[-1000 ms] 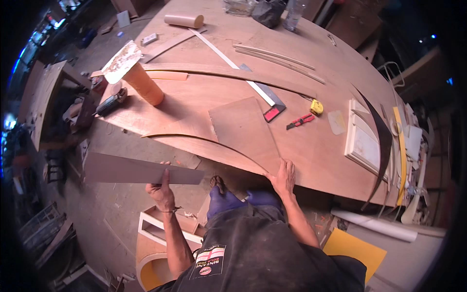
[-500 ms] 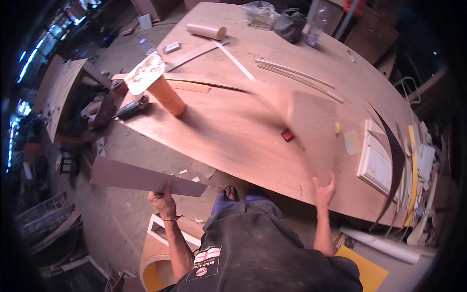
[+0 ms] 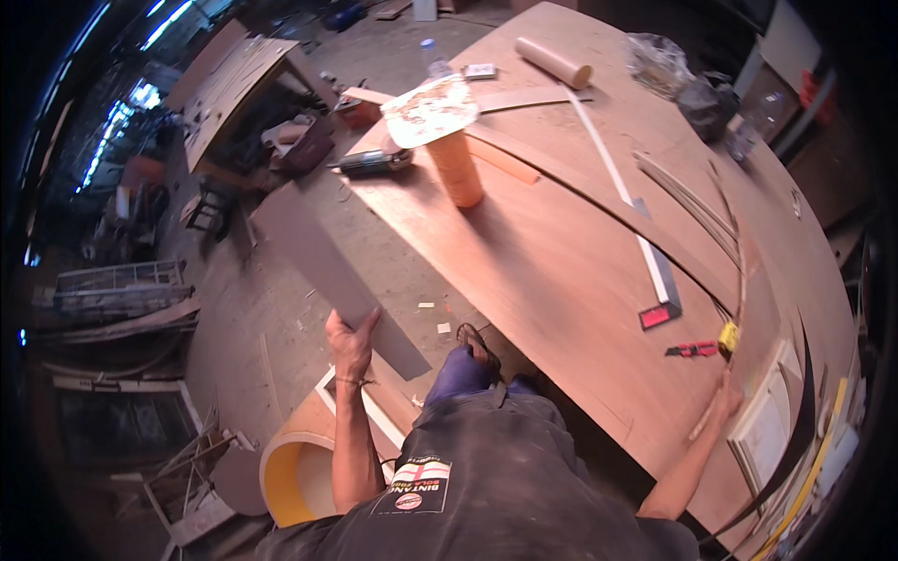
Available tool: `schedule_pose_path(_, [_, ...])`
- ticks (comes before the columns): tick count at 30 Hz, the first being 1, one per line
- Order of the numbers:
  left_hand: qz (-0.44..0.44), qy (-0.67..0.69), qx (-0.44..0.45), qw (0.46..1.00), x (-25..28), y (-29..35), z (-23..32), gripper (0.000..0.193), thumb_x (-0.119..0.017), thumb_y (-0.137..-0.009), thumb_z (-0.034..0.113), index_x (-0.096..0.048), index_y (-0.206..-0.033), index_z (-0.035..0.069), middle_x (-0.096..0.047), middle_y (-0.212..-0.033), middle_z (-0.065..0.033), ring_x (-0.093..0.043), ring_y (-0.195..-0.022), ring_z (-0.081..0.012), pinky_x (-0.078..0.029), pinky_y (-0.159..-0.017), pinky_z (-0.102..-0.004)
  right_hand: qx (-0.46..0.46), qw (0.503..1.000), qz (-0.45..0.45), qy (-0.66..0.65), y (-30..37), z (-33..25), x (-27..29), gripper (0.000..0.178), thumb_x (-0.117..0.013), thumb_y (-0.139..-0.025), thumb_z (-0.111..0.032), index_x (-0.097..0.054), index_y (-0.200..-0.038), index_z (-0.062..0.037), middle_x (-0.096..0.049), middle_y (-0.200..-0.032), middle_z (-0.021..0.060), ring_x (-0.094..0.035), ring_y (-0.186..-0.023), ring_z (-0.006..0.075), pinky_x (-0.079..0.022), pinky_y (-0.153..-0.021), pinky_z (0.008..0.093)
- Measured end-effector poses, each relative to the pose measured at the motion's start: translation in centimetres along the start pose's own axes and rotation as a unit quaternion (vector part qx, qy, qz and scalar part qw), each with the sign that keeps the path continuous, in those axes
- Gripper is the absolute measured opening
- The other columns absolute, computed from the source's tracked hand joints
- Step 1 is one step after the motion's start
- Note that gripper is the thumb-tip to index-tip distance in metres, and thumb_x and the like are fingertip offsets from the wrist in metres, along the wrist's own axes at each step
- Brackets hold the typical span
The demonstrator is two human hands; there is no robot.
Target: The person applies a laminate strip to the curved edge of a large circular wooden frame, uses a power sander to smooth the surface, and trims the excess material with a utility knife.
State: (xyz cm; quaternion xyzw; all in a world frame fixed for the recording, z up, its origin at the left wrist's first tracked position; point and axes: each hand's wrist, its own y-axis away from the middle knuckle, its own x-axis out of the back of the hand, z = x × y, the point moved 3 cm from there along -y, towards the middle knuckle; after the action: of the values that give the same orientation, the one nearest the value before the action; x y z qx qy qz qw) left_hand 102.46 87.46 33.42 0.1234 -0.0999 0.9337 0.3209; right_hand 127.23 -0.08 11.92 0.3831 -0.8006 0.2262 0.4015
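In my left hand is a long grey-brown flat panel, pinched near its lower end and held over the floor at the table's left side. My right hand is at the right part of the wooden table, fingers partly hidden, gripping a thin brown sheet seen almost edge-on. Close to that hand lie a yellow tape measure and a red-and-black hand tool. Left of them is a square with a red end, a white strip reaching across it.
An orange cylinder topped by a smeared flat plate stands near the left edge, beside a dark power tool. Long wooden strips cross the table. White panels are at right; a yellow-lined round form is below left.
My view has turned, shifting the table rightward. The left-hand panel has tilted steeper. The brown sheet in my right hand has swung right, uncovering the square, hand tool and tape measure.
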Motion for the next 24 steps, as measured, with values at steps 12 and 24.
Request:
schedule_pose_path(12, [-0.024, 0.080, 0.025, 0.996, 9.1, -23.4, -11.7, 0.054, -0.088, -0.081, 0.009, -0.058, -0.124, -0.001, -0.071, -0.101, -0.0062, -0.069, -0.086, -0.0153, -0.059, -0.075, -0.0308, 0.152, 0.979, -0.129, -0.050, 33.2, -40.1, -12.2, 0.034, -0.064, -0.100, -0.018, -0.068, -0.125, 0.0046, -0.072, -0.110, 0.0174, -0.068, -0.107, 0.0245, -0.054, -0.092, 0.0378])
schedule_pose_path(24, [-0.157, -0.008, 0.054, 0.986, 18.5, -43.3, -19.2, 0.058, -0.095, -0.073, 0.015, -0.057, -0.115, 0.000, -0.066, -0.097, -0.0065, -0.064, -0.085, -0.0159, -0.056, -0.077, -0.0324, -0.299, 0.762, -0.439, -0.369, 64.9, -83.8, -48.4, 0.106, -0.088, -0.080, -0.055, -0.030, -0.146, 0.0053, -0.046, -0.146, 0.0227, -0.056, -0.129, 0.0358, -0.053, -0.102, 0.0485])
